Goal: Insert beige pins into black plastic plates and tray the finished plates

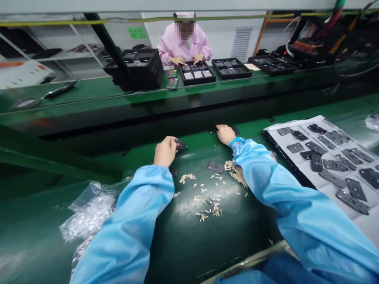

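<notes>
My left hand (166, 150) is curled round a small dark flat part (180, 144) that sticks out past my fingers. My right hand (225, 133) reaches to the far edge of the green bench and rests on another dark part (236, 129); its fingers are bent down over it. Both arms wear light blue sleeves. Between my arms lie one more dark part (215, 167) and several small tan pieces (211, 205) scattered on the green mat (189, 236).
A white sheet (314, 181) at right carries several dark flat parts. Clear plastic bags (89, 213) lie at left. Across the conveyor (124, 106), a person in pink (184, 43) works over black trays (197, 73); more trays (232, 68) stand alongside.
</notes>
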The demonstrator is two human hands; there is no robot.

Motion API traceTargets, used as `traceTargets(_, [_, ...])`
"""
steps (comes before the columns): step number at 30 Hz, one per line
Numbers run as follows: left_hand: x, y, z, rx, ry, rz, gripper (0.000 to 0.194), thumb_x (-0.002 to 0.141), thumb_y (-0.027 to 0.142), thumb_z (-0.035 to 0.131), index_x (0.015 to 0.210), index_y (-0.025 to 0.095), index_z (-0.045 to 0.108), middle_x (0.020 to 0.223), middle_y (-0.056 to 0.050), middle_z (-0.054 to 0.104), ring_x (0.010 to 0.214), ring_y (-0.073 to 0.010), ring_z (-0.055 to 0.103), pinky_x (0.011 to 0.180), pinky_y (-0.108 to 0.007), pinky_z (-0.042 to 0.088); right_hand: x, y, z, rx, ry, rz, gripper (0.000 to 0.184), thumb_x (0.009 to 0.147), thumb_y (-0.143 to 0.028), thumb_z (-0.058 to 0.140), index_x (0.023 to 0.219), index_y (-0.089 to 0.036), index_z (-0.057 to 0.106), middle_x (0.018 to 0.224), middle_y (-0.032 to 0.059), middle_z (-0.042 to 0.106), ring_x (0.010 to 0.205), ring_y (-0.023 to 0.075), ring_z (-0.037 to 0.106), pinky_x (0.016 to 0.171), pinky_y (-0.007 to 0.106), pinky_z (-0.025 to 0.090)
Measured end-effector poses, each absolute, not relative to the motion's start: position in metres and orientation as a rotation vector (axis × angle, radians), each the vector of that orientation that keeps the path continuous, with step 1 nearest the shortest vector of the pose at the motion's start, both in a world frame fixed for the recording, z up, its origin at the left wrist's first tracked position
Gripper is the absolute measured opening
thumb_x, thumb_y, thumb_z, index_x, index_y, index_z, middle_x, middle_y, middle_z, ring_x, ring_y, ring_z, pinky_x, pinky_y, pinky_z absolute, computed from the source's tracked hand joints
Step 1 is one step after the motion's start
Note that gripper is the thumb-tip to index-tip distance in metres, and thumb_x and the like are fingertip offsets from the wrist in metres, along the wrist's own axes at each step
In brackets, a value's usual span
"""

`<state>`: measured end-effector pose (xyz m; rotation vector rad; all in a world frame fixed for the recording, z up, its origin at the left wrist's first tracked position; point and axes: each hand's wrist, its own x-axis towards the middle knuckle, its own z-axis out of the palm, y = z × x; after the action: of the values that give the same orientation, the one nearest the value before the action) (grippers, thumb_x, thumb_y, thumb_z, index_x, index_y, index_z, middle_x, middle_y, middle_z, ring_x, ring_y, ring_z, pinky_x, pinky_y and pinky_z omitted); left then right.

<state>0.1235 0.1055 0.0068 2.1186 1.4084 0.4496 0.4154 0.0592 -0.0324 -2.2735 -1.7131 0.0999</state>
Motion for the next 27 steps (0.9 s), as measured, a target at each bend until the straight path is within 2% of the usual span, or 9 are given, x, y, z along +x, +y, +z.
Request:
traceTargets(2, [0.111, 0.08, 0.003, 1.907, 1.305, 0.589, 0.034, 0.109, 0.029, 0.03, 0.119, 0.015, 0.059, 0.12, -0.01, 0.068, 0.093, -0.0168, 0.073, 0.079, -0.033, 0.064, 0.416, 0.063, -0.035, -2.29, -1.751, 0.108, 0.035, 0.101, -0.037, 0.064, 0.13, -0.018, 0.064, 0.134, 0.0117, 0.064, 0.114, 0.0242, 0.066, 0.097, 0.047, 0.058])
traceTargets(4, [0.099, 0.047, -0.002, 1.753, 1.229, 0.638, 0.029, 0.105, 0.035, 0.04, 0.114, 0.016, 0.061, 0.108, -0.008, 0.07, 0.092, -0.0182, 0.073, 0.072, -0.031, 0.065, 0.417, 0.062, -0.035, -2.292, -1.788, 0.114, 0.035, 0.1, -0.037, 0.064, 0.13, -0.017, 0.064, 0.133, 0.0131, 0.064, 0.113, 0.0241, 0.066, 0.096, 0.045, 0.058])
traceTargets(7, [0.086, 0.001, -0.009, 1.229, 1.067, 0.693, 0.032, 0.088, 0.041, 0.069, 0.109, 0.016, 0.066, 0.099, -0.006, 0.069, 0.084, -0.0168, 0.071, 0.061, -0.025, 0.063, 0.419, 0.054, -0.031, -2.287, -1.817, 0.1, 0.037, 0.1, -0.037, 0.065, 0.131, -0.017, 0.063, 0.133, 0.0125, 0.064, 0.113, 0.0247, 0.067, 0.095, 0.045, 0.058])
traceTargets(9, [0.081, -0.021, -0.013, 1.016, 1.017, 0.68, 0.037, 0.08, 0.039, 0.079, 0.108, 0.017, 0.069, 0.096, -0.004, 0.068, 0.08, -0.0138, 0.069, 0.058, -0.02, 0.06, 0.422, 0.047, -0.025, -2.277, -1.82, 0.079, 0.036, 0.101, -0.036, 0.064, 0.132, -0.018, 0.063, 0.133, 0.0116, 0.064, 0.112, 0.0243, 0.067, 0.095, 0.046, 0.058])
traceTargets(13, [0.08, -0.042, -0.021, 0.852, 0.968, 0.713, 0.037, 0.077, 0.031, 0.084, 0.11, 0.019, 0.071, 0.105, -0.005, 0.071, 0.086, -0.0124, 0.07, 0.069, -0.019, 0.061, 0.418, 0.033, -0.017, -2.226, -1.78, 0.025, 0.035, 0.101, -0.035, 0.063, 0.131, -0.018, 0.063, 0.135, 0.0123, 0.063, 0.115, 0.0246, 0.066, 0.097, 0.047, 0.057])
traceTargets(17, [0.079, -0.049, -0.027, 0.818, 0.914, 0.715, 0.045, 0.074, 0.024, 0.086, 0.116, 0.017, 0.071, 0.13, -0.011, 0.068, 0.106, -0.0187, 0.072, 0.09, -0.03, 0.063, 0.387, 0.004, -0.015, -2.097, -1.78, 0.083, 0.031, 0.1, -0.02, 0.057, 0.127, -0.007, 0.066, 0.133, 0.0216, 0.065, 0.126, 0.0295, 0.06, 0.113, 0.046, 0.046])
traceTargets(21, [0.078, -0.05, -0.03, 0.779, 0.874, 0.746, 0.036, 0.08, 0.029, 0.082, 0.11, 0.014, 0.069, 0.113, -0.009, 0.073, 0.097, -0.0179, 0.075, 0.098, -0.037, 0.061, 0.344, -0.053, -0.007, -1.791, -1.711, 0.422, 0.02, 0.097, -0.031, 0.062, 0.106, -0.019, 0.075, 0.106, 0.0096, 0.076, 0.093, 0.0245, 0.07, 0.089, 0.039, 0.054])
traceTargets(25, [0.079, -0.051, -0.033, 0.831, 0.894, 0.751, 0.026, 0.083, 0.029, 0.079, 0.1, 0.016, 0.064, 0.1, -0.004, 0.073, 0.093, -0.0169, 0.076, 0.093, -0.036, 0.062, 0.317, -0.1, -0.003, -1.711, -1.698, 0.929, 0.018, 0.093, -0.038, 0.068, 0.093, -0.022, 0.075, 0.085, 0.0038, 0.075, 0.074, 0.0191, 0.067, 0.068, 0.031, 0.051])
traceTargets(27, [0.08, -0.052, -0.034, 0.842, 0.902, 0.747, 0.024, 0.085, 0.028, 0.077, 0.099, 0.016, 0.061, 0.099, -0.004, 0.073, 0.089, -0.0159, 0.076, 0.089, -0.034, 0.062, 0.31, -0.11, -0.008, -1.684, -1.748, 1.003, 0.017, 0.092, -0.037, 0.069, 0.092, -0.021, 0.074, 0.079, 0.0026, 0.071, 0.067, 0.0167, 0.063, 0.063, 0.029, 0.048])
